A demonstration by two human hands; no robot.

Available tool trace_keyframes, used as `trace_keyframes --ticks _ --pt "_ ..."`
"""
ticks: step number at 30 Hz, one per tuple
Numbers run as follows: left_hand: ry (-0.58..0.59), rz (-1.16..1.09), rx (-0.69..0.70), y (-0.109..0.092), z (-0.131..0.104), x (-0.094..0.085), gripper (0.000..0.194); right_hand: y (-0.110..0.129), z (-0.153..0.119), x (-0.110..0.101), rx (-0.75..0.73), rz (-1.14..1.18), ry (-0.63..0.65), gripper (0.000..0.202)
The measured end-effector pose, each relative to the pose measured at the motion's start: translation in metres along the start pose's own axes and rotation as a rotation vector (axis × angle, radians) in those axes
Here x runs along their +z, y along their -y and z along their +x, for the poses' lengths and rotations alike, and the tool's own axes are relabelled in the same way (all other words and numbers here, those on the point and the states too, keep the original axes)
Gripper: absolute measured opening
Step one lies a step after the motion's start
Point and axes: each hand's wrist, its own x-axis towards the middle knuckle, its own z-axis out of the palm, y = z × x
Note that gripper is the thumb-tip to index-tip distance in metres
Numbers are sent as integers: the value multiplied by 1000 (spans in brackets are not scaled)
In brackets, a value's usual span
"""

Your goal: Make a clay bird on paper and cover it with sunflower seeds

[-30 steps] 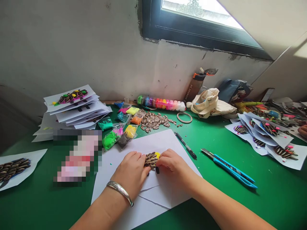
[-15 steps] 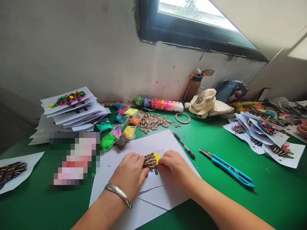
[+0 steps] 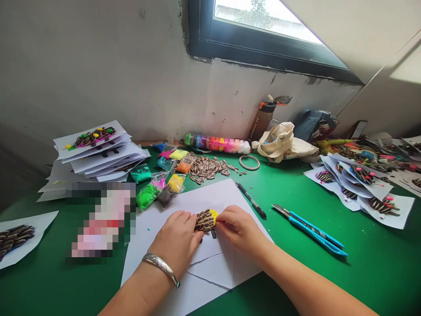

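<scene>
A small figure covered in striped sunflower seeds (image 3: pixel 204 220), with a yellow clay part (image 3: pixel 214 215) at its right end, lies on white paper (image 3: pixel 210 276). My left hand (image 3: pixel 176 235), with a silver bangle at the wrist, rests against the figure's left side, fingers bent and thumb at its lower edge. At the yellow end is my right hand (image 3: pixel 241 228), its thumb and fingertips pinched together; whatever is between them is hidden. A dark clay piece (image 3: pixel 213 234) shows just under the figure.
Behind the paper are loose seeds (image 3: pixel 208 168) and clay bags (image 3: pixel 147 196). A black pen (image 3: pixel 251 200) and blue cutter (image 3: pixel 312 230) lie to the right. Paper stacks stand left (image 3: pixel 98 164) and right (image 3: pixel 358 184). A bottle (image 3: pixel 261 120) and cloth bag (image 3: pixel 279 142) are by the wall.
The view has shifted slightly, moving the scene a little left. My right fingertips have moved very slightly at the yellow end. Another person's hand at the far right edge is gone from view.
</scene>
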Motion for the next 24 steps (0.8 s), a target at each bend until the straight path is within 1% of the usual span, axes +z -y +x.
trace_keyframes --ticks 3,8,12,16,18,21,23,24 --pt "-1 -2 8 0 0 -1 24 0 -1 -1 29 28 -41 17" --pt "2 1 3 0 0 -1 22 0 0 5 40 18 -28 30" --pt "-15 0 9 1 0 3 24 3 4 9 21 -62 9 30" --pt "-19 3 14 2 -1 4 24 3 5 9 4 -64 -2 29" --pt "-23 9 16 3 -1 4 24 0 4 10 4 -30 -24 29" --pt "-18 16 14 3 -1 2 23 -8 2 10 32 36 -90 28" --pt "-6 9 10 4 0 0 23 -16 3 4 50 41 -126 27" --pt "0 1 7 4 1 -1 23 -21 6 -2 54 7 -131 26"
